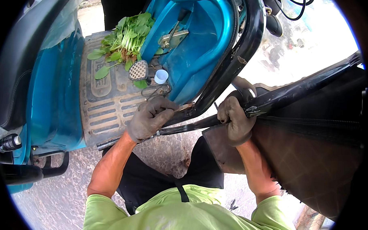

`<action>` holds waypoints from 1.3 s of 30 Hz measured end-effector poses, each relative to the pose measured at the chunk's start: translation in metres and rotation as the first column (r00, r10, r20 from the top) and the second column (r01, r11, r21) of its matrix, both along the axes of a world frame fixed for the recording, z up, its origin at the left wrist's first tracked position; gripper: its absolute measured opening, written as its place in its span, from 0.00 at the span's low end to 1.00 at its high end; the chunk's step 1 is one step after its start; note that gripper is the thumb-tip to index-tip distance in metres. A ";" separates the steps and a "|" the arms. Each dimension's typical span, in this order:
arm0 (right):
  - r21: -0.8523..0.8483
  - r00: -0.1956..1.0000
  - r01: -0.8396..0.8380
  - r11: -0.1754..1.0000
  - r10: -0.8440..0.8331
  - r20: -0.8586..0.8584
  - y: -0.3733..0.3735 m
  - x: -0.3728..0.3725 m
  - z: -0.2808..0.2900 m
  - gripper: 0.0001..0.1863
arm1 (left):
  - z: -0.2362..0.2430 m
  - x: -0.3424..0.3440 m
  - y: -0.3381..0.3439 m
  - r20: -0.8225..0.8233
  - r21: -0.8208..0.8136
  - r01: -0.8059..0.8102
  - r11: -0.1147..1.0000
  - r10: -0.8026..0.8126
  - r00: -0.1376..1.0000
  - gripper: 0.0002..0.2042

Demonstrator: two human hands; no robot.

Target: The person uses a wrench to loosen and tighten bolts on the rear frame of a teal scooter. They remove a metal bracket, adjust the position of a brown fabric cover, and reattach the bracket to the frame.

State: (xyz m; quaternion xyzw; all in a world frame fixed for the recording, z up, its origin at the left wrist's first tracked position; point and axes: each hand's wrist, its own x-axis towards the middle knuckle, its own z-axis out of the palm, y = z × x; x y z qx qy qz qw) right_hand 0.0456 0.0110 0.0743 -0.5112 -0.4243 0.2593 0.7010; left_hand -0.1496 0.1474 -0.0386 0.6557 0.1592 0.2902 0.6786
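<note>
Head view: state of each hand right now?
Left hand: closed on a slim tool at the scooter's black trim.
Right hand: closed, gripping the black side panel.

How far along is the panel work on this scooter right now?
Done: the black side panel is swung clear of the teal body. In hand: the left hand works a small tool at the black trim edge, while the right hand grips the panel's edge. Left: the panel remains attached; leafy greens and a white cap lie on the footboard.

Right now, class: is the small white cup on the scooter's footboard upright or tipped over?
Upright. The small white cup stands on the footboard, its round open mouth facing up.
</note>
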 end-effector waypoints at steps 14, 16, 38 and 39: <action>-0.019 0.999 0.010 1.000 -0.009 0.050 0.000 -0.003 0.003 0.13 | 0.031 0.001 -0.006 -0.293 0.491 0.063 0.869 0.096 0.951 0.19; 0.005 1.000 -0.017 1.000 0.017 0.001 -0.001 -0.001 0.001 0.24 | 0.036 0.005 -0.005 -0.375 0.506 0.092 0.858 0.122 0.919 0.20; -0.077 0.995 0.005 0.997 0.002 0.096 -0.001 -0.002 0.003 0.12 | 0.049 0.011 -0.013 -0.264 0.744 0.026 0.668 0.257 0.930 0.15; -0.076 0.996 -0.005 0.997 0.012 0.093 0.001 -0.005 0.003 0.12 | 0.045 0.010 -0.008 -0.350 0.775 0.142 0.616 0.231 0.908 0.14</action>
